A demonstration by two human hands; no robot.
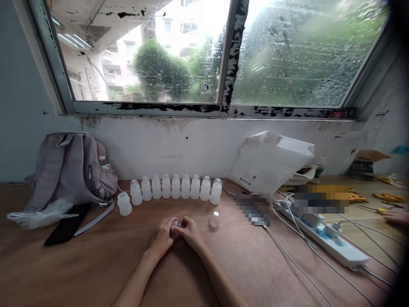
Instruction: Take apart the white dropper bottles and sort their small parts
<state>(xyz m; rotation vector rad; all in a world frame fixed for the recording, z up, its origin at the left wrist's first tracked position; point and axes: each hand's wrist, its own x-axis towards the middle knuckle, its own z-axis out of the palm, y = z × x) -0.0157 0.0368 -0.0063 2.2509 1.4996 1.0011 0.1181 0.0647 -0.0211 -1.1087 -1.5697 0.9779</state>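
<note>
Near the middle of the table, my left hand and my right hand meet with fingers closed around a small clear piece. The fingers cover most of it, so its exact kind is hidden. To the right of my hands lies a clear round cap with a small white part by its top. Beyond my hands, several frosted white baby bottles stand upright in a curved row with clear domed tops. At the row's left end stands an open-topped bottle with no dome on it.
A grey backpack, a clear plastic bag and a black flat object are at the left. To the right are a white bag, a blurred-out device and a power strip with trailing cables. Another person's hand shows at the far right.
</note>
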